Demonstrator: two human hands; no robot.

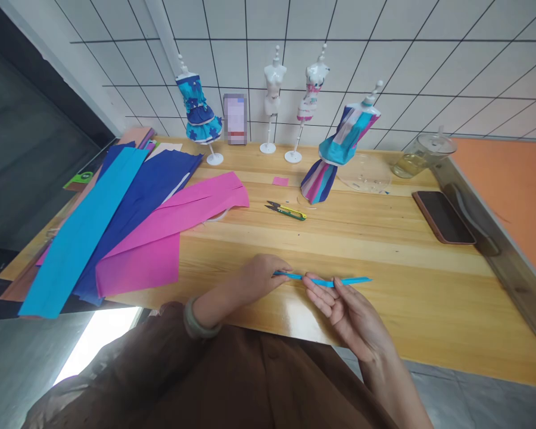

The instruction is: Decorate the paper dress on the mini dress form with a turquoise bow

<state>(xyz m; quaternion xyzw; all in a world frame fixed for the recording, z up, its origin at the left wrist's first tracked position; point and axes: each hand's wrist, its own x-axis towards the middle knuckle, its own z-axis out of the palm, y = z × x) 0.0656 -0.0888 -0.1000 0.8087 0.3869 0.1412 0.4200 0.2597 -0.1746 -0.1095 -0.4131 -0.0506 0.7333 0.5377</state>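
Note:
A narrow bright blue strip (356,280), seemingly folded fabric or paper, stretches between my two hands just above the table's front part. My left hand (264,278) pinches its left end between thumb and fingers. Across my right hand (351,313), palm up, the strip lies over the fingers with the thumb pressing on it, and its pointed end sticks out to the right. Beyond the hands, yellow and green thread snips (290,211) lie on the wooden table (429,298). A small pink scrap (280,181) is behind them.
Pink (147,262), dark blue (147,190) and light blue sheets (87,226) overlap at left. Along the tiled wall stand two bare mini mannequins (274,83) (313,89), two dressed ones (199,107) (351,134) and a propped phone (235,119). Another phone (444,217) and a glass jug (422,155) are right.

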